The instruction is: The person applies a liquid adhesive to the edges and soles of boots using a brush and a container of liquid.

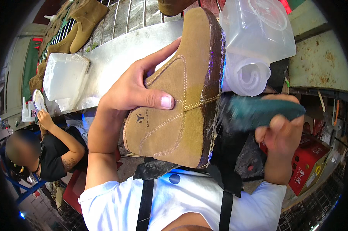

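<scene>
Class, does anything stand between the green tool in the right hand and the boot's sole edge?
Nothing visible does: the green tool in the right hand faces the sole edge of the boot. The cloudy container sits farther out, not between them.

One tan boot and one green brush go with the person's two hands, one left hand and one right hand. Translucent plastic containers number three: one near the left edge of the bench, two at its right edge. Beyond its far left corner at least two further boots overlap, the full count unclear. There are two black straps, one red box and one co-worker.
</scene>
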A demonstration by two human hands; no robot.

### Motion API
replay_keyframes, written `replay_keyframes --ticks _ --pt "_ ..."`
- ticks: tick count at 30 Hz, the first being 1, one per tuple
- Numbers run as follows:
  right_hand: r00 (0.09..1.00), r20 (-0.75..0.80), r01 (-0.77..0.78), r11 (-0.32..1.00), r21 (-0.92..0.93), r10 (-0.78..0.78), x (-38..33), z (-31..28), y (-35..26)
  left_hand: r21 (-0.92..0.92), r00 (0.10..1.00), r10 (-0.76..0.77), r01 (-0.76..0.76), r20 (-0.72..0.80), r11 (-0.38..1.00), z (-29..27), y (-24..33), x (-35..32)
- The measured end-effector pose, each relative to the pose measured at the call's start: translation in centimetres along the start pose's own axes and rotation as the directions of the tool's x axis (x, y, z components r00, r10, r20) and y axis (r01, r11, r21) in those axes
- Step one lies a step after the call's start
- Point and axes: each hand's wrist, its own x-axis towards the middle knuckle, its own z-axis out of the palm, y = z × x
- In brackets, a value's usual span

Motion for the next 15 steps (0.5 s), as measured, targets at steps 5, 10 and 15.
replay_keyframes --ticks 5,10,15 --pt "0.942 -0.268 0.229 0.97 0.078 -0.201 2.0 1.8 3.0 0.084 0.998 0.062 -0.064 0.024 0.994 0.1 0.1 0.0" --pt "0.892 0.038 0.432 0.825 -0.365 -0.45 0.4 0.8 3.6 0.058 0.998 0.061 -0.062 0.021 0.996 0.0 0.4 -0.3" --pt "0.883 0.351 0.452 0.762 -0.463 -0.311 0.9 -0.4 -0.8 0.057 0.996 0.088 -0.088 0.004 0.994 -0.5 0.3 -0.4"
